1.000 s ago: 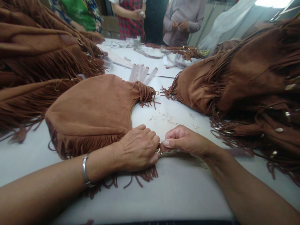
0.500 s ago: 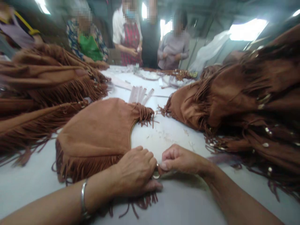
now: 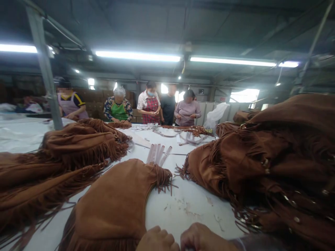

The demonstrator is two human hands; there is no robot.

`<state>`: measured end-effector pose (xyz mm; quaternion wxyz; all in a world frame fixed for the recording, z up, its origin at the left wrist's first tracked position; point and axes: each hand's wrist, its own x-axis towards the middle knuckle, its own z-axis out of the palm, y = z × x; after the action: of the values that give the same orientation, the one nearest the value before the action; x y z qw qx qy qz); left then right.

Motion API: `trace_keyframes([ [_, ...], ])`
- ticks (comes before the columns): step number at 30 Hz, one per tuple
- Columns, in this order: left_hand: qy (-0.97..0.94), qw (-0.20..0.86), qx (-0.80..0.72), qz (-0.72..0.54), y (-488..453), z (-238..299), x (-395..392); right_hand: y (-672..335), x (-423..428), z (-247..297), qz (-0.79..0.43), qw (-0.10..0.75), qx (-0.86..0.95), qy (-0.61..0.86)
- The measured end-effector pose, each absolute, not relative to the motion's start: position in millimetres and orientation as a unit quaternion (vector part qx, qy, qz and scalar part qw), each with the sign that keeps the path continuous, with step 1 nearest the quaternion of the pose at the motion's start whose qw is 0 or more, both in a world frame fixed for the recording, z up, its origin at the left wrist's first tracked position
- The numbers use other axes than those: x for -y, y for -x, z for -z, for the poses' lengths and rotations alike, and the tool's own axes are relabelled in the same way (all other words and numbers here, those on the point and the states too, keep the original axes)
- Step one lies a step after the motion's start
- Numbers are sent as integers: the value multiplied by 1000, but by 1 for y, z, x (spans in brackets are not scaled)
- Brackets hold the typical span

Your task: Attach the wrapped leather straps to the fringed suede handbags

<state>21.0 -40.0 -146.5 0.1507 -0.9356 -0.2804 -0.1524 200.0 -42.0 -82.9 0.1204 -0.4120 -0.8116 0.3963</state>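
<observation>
Down at the bottom edge, two bare hands close together: left hand point(image 3: 157, 240) and right hand point(image 3: 201, 240), both knuckles-up with fingers curled, the frame cutting off whatever lies under them, so closed or gripping, no telling! Just above, lying flat at lower centre, the tan suede fringed bag point(image 3: 112, 205), its fringed tip pointing toward a bunch of pale strips point(image 3: 157, 155) on the white-covered table point(image 3: 183, 209). Biggest danger from here: loose fringe catching on the metal rings point(image 3: 265, 164) of the right-hand heap of fringed bags point(image 3: 261, 167), with one careless tug enough to drag the tangle across the table (suede fringe and metal rings, never a friendly pairing). Next risk: a snag from the left-hand heap of fringed bags point(image 3: 65, 150), spreading toward lower left, crowding the bag at centre. Also a slip from working so near the table's near edge, with little room for the hands. And the count: one bag lying flat, two heaps, too tangled for an exact number of bags, roughly five pale strips, and five co-workers point(image 3: 149, 109) standing along the far side of the table, upper centre.
</observation>
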Motion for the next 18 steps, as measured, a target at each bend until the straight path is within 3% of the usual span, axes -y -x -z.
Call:
trace_keyframes([
  [2,928,131,318,144,-23,140,39,-201,44,71,-404,168,791,428],
  [4,910,103,368,159,-24,127,41,-205,46,54,-385,276,756,451],
  [7,865,54,433,247,-23,101,49,-218,43,32,-292,456,670,508],
  [10,820,2,459,342,-21,79,56,-232,33,32,-273,555,564,548],
  [15,775,-43,513,366,-14,62,56,-239,21,50,-316,595,448,589],
  [18,763,-44,524,377,-9,60,55,-231,27,49,-327,534,503,596],
])
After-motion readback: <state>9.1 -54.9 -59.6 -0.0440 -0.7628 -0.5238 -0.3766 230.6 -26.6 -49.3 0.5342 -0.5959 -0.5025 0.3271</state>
